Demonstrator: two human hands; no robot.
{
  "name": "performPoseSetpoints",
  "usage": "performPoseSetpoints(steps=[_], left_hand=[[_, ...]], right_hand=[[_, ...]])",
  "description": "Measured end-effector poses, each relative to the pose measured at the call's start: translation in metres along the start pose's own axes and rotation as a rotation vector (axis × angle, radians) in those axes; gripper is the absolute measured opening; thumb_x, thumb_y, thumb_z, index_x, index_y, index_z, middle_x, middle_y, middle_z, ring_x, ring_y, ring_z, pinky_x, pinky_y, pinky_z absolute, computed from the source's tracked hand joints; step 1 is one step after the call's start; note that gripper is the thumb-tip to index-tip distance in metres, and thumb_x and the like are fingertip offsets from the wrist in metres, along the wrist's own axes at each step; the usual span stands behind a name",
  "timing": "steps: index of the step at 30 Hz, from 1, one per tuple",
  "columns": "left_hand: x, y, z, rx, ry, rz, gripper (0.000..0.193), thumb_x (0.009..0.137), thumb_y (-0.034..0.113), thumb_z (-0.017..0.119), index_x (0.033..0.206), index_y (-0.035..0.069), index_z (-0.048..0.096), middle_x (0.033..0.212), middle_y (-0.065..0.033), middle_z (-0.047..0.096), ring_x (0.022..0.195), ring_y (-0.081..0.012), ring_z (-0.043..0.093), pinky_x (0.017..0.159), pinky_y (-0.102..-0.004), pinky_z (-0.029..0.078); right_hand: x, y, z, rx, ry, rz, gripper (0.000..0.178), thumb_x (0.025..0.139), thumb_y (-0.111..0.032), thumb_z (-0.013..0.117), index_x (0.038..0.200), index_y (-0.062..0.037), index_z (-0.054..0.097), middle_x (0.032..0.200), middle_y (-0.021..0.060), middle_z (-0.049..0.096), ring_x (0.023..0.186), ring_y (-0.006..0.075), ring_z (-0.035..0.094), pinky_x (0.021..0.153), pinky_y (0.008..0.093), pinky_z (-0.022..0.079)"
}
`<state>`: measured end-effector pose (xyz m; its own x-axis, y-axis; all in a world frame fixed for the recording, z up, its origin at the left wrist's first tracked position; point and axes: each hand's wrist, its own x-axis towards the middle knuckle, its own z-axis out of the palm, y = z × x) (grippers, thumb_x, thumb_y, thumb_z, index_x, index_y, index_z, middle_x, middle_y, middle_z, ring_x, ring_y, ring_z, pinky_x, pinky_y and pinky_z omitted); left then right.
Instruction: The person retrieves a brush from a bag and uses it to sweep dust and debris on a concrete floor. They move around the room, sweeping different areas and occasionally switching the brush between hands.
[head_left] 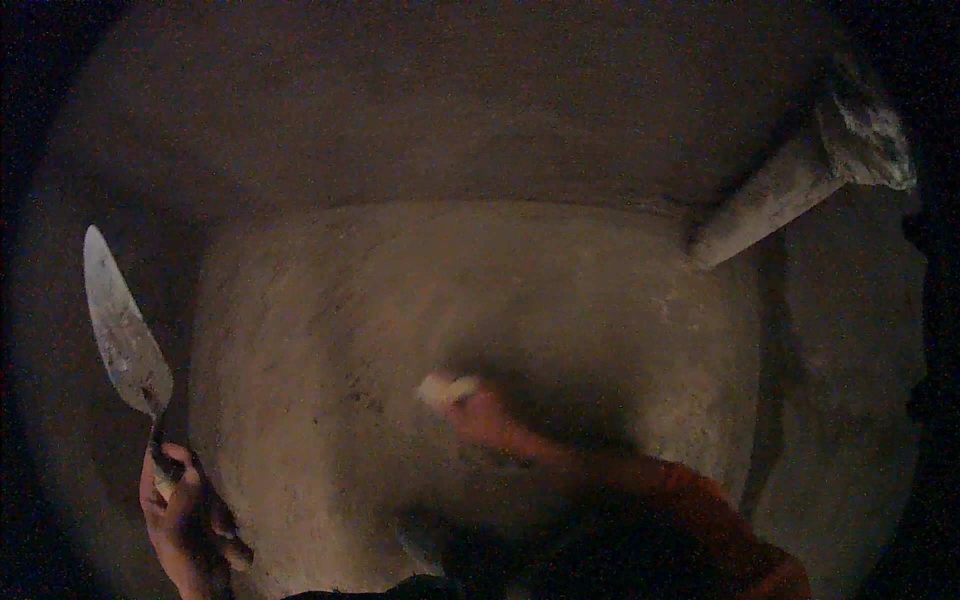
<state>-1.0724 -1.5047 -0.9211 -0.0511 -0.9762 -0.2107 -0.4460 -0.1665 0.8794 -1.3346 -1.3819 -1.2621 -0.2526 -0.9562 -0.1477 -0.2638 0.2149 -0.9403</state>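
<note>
My left hand (185, 515) is closed around the handle of a pointed trowel (125, 330). The trowel's metal blade points up and away, with smears of grey on it, beyond the left edge of the plastered surface (330, 300). My right hand (487, 415), blurred by motion, reaches in over the middle of that surface. At its fingertips is a small whitish, sponge-like piece (445, 388), seemingly against the plaster; its exact kind is too blurred to tell. A red-orange sleeve (690, 500) covers my right forearm.
A round pipe (770, 215) slants up from the surface's far right corner, its outer end wrapped in crumpled, plastic-like material (870, 135). Dark rough wall (430, 120) rises along the far side. Darker ground (850, 350) lies to the right. The lighting is dim.
</note>
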Motion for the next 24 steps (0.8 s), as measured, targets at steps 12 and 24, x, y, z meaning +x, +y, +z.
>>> performPoseSetpoints(steps=[12,24], left_hand=[[0.071,-0.024,0.009,-0.032,0.065,0.053,0.034,0.092,0.014,0.064,0.124,0.008,0.055,0.076,0.0002,0.06,0.054,-0.01,0.05,0.043,-0.024,0.038],[0.135,-0.034,0.084,0.051,0.006,0.08,0.029,0.095,0.023,0.063,0.122,0.016,0.057,0.072,-0.0022,0.055,0.049,-0.0142,0.046,0.038,-0.0237,0.034]], right_hand=[[0.079,0.064,-0.149,-0.441,0.362,0.098,0.026,0.081,-0.011,0.067,0.106,-0.0077,0.072,0.097,0.0173,0.071,0.091,0.0329,0.068,0.081,0.0432,0.054],[-0.043,0.118,-0.348,-0.736,0.834,0.157,0.035,0.08,-0.007,0.067,0.115,-0.0052,0.07,0.104,0.0205,0.072,0.091,0.0344,0.07,0.077,0.0432,0.055]])
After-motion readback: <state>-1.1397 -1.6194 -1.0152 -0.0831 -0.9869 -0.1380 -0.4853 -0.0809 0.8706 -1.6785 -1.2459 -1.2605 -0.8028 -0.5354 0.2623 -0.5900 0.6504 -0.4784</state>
